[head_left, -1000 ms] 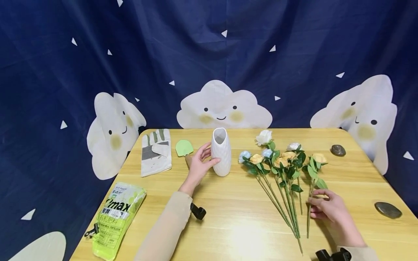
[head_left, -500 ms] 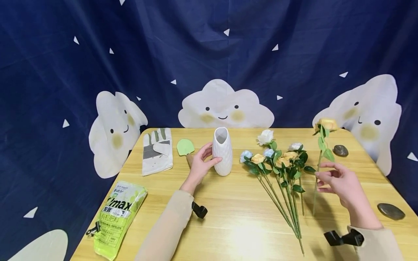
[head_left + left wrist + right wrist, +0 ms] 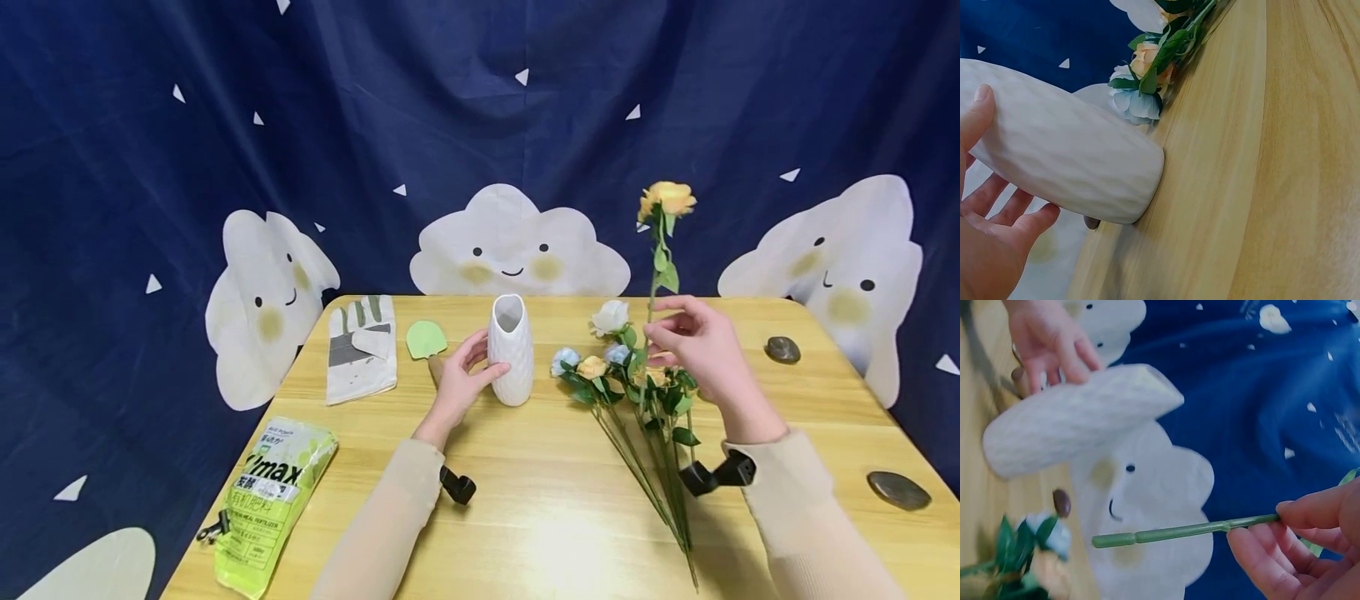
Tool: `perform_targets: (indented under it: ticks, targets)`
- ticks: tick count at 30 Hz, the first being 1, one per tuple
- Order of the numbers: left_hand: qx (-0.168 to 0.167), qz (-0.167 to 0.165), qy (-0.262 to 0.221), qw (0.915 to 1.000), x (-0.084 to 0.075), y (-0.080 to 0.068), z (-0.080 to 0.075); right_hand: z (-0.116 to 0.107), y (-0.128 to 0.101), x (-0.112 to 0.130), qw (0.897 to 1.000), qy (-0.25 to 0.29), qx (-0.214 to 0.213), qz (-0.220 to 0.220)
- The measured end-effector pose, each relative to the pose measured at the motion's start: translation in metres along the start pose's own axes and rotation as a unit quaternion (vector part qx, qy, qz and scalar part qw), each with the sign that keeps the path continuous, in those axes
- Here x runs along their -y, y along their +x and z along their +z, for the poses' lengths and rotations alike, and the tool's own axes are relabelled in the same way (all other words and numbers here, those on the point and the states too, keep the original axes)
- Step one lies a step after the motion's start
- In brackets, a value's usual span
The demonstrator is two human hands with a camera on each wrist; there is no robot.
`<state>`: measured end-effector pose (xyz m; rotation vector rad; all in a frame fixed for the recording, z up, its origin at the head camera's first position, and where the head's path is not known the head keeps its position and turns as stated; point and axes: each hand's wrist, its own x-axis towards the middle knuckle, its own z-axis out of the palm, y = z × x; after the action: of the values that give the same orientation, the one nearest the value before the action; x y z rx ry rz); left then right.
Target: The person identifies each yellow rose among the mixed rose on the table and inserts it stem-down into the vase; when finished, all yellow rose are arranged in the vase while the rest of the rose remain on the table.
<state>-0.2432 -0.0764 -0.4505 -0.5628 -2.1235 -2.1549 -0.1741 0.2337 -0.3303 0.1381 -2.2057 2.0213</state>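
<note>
**Yellow rose (image 3: 661, 257) held up, white vase (image 3: 513, 358) gripped**

Across the back of my head feed hangs a dark blue curtain (image 3: 450, 100) with smiling clouds and small white triangles. Below it I have the wooden table (image 3: 555, 500). On its right half lies a bunch of flowers (image 3: 681, 406), white, pale blue and yellow blooms at the far end, stems converging toward me. A green fertilizer bag (image 3: 262, 508) lies print up by the left edge.

The rose is upright in the air, right of the vase and well apart from it. The right hand (image 3: 708, 362) pinches its stem between thumb and fingertips; my right wrist feed shows the bare lower end sticking out past them. Whether the stem touches the bunch, I cannot tell.

The vase stands upright on the table, its left side grasped by the left hand (image 3: 457, 387), thumb across the front.

I see a work glove (image 3: 362, 367) at back left, then a green trowel (image 3: 425, 340) between glove and vase. Two dark stones (image 3: 898, 490) rest at far right. Smallest, a black clip (image 3: 215, 527) sits at the bag's left edge.
</note>
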Motion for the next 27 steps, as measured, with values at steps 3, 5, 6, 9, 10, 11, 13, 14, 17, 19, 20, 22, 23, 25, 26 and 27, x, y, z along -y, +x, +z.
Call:
perform_targets:
  ticks: [3, 5, 6, 9, 10, 11, 13, 14, 17, 19, 20, 22, 23, 25, 26, 27]
  targets:
    - [0.009, -0.002, -0.002, 1.0, -0.01, -0.002, 0.002, 0.014, 0.011, 0.01, 1.0, -0.001, -0.003, -0.026]
    - [0.011, 0.001, 0.004, 0.9999, -0.013, -0.003, 0.003, 0.024, 0.018, 0.017, 0.999, 0.0, -0.005, -0.047]
    - [0.011, 0.004, 0.007, 0.9999, -0.013, -0.003, 0.003, 0.029, 0.022, 0.021, 0.998, 0.001, -0.007, -0.056]
    - [0.01, 0.008, 0.018, 0.9998, -0.014, -0.003, 0.003, 0.044, 0.033, 0.03, 0.997, 0.018, -0.01, -0.072]
    - [0.009, 0.008, 0.02, 0.9997, -0.015, -0.004, 0.003, 0.049, 0.036, 0.033, 0.997, 0.018, -0.014, -0.073]
    - [0.007, 0.007, 0.018, 0.9998, -0.015, -0.004, 0.003, 0.054, 0.04, 0.036, 0.997, 0.019, -0.017, -0.074]
    - [0.004, -0.002, 0.009, 0.9999, -0.016, -0.005, 0.003, 0.064, 0.047, 0.041, 0.996, 0.025, -0.023, -0.077]
    - [0.003, -0.007, 0.003, 1.0, -0.016, -0.005, 0.002, 0.07, 0.05, 0.044, 0.996, 0.028, -0.027, -0.082]
    - [0.002, -0.018, -0.009, 0.9998, -0.016, -0.006, 0.002, 0.087, 0.059, 0.05, 0.994, 0.036, -0.031, -0.101]
    - [0.005, -0.019, -0.009, 0.9998, -0.017, -0.006, 0.003, 0.097, 0.065, 0.052, 0.992, 0.037, -0.032, -0.116]
    - [0.007, -0.018, -0.007, 0.9998, -0.018, -0.006, 0.003, 0.102, 0.068, 0.053, 0.991, 0.038, -0.031, -0.121]
    - [0.011, -0.016, 0.001, 0.9998, -0.019, -0.006, 0.004, 0.112, 0.072, 0.053, 0.99, 0.031, -0.031, -0.131]
    - [0.014, -0.015, 0.003, 0.9998, -0.019, -0.006, 0.004, 0.116, 0.074, 0.052, 0.99, 0.029, -0.031, -0.133]
    - [0.019, -0.015, 0.007, 0.9997, -0.02, -0.006, 0.005, 0.123, 0.077, 0.049, 0.99, 0.021, -0.03, -0.135]
    - [0.021, -0.014, 0.008, 0.9996, -0.02, -0.005, 0.005, 0.126, 0.078, 0.047, 0.99, 0.016, -0.028, -0.136]
    - [0.023, -0.013, 0.009, 0.9996, -0.02, -0.005, 0.006, 0.129, 0.078, 0.045, 0.99, 0.006, -0.027, -0.137]
